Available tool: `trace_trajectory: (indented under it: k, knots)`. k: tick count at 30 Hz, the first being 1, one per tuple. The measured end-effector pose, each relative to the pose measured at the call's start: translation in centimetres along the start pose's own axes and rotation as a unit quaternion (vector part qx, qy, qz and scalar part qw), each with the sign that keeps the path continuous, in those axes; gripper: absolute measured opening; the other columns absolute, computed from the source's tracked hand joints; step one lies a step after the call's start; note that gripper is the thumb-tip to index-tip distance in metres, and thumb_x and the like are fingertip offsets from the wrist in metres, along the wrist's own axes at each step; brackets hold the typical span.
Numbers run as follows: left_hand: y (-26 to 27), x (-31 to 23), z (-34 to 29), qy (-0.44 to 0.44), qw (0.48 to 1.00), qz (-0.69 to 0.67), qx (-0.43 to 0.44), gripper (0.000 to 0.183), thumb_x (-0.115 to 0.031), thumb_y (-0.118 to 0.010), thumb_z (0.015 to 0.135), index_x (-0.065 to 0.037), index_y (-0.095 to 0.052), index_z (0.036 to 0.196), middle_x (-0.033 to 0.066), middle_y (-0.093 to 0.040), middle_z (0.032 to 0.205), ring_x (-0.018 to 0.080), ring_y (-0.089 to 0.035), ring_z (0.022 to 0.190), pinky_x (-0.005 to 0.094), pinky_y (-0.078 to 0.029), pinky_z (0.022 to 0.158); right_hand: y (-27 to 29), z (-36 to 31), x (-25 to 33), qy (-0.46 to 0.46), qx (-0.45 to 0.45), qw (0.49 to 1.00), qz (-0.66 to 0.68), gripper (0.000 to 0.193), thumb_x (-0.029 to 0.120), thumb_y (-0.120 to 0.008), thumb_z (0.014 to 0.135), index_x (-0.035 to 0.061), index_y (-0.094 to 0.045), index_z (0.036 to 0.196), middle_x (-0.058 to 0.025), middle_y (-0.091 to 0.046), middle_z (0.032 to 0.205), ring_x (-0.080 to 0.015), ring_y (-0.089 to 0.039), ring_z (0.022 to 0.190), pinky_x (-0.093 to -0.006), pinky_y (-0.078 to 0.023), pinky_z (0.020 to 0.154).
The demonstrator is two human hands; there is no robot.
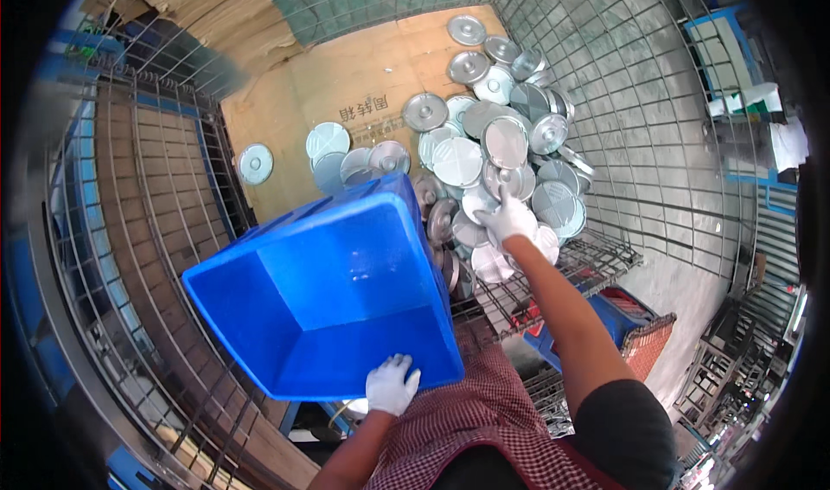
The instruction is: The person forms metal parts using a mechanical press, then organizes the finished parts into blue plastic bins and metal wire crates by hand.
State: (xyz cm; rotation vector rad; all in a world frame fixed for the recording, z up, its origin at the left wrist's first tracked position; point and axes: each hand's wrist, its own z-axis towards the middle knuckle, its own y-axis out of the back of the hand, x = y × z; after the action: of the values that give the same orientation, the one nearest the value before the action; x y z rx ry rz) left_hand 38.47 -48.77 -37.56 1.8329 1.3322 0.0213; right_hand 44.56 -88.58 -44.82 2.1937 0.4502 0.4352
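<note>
A blue plastic bin [346, 269], tilted with its open side toward me, has nothing inside. My left hand [392, 384], in a white glove, grips its near rim, with the fingers over the edge. Round silvery metal lids [456, 161] lie in a loose heap beyond the bin and to its right, some overlapping, some leaning on others. My right hand [510, 220], also gloved in white, rests on the near part of this heap. Its index finger and thumb are stretched out, touching the lids; no firm hold shows.
Wire mesh walls [614, 101] enclose the heap, over a brown cardboard floor sheet [294, 88]. One lid [255, 163] lies alone near the left wall. The cage's near mesh edge [596, 265] is folded low before me. Outside it, at right, stands another blue container [622, 308].
</note>
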Motion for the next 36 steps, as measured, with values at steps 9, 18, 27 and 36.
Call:
trace_trajectory:
  k: [9, 18, 27, 36]
  knots:
    - [-0.7, 0.1, 1.6, 0.010, 0.999, -0.022, 0.037, 0.045, -0.038, -0.055, 0.086, -0.007, -0.063, 0.116, 0.0159, -0.062, 0.121, 0.0344, -0.058, 0.114, 0.0455, -0.046, 0.093, -6.3, 13.3, 2.3, 0.183, -0.042, 0.903, -0.385, 0.100, 0.047, -0.080, 0.064, 0.0383, -0.025, 0.147, -0.0052, -0.025, 0.154, -0.0351, -0.022, 0.143, -0.0684, -0.019, 0.105]
    - [2.8, -0.2, 3.3, 0.051, 0.987, -0.089, 0.124, 0.046, -0.038, -0.053, 0.085, -0.006, -0.061, 0.118, 0.0183, -0.061, 0.122, 0.0357, -0.057, 0.115, 0.0468, -0.046, 0.094, -8.4, 18.2, 1.9, 0.260, 0.008, 0.889, -0.376, 0.078, 0.039, -0.068, 0.080, 0.0128, -0.034, 0.145, -0.0195, -0.042, 0.142, -0.0424, -0.039, 0.132, -0.0603, -0.022, 0.111]
    - [1.4, 1.2, 2.0, 0.042, 0.985, -0.103, 0.131, 0.050, -0.040, -0.049, 0.089, -0.004, -0.058, 0.123, 0.0187, -0.057, 0.129, 0.0352, -0.053, 0.121, 0.0464, -0.043, 0.100, 0.0, 18.9, 9.1, 0.091, -0.107, 0.987, -0.083, 0.071, 0.024, -0.065, 0.074, 0.0122, -0.042, 0.140, -0.0222, -0.063, 0.116, -0.0388, -0.064, 0.101, -0.0429, -0.049, 0.090]
    - [2.1, 1.4, 1.8, 0.035, 0.987, -0.094, 0.126, 0.051, -0.042, -0.044, 0.094, -0.004, -0.056, 0.126, 0.0168, -0.056, 0.131, 0.0337, -0.051, 0.124, 0.0449, -0.041, 0.103, -7.0, 20.3, 23.3, 0.352, 0.021, 0.912, 0.208, 0.066, 0.021, -0.063, 0.077, 0.0050, -0.045, 0.139, -0.0176, -0.058, 0.131, -0.0266, -0.061, 0.112, -0.0331, -0.047, 0.096]
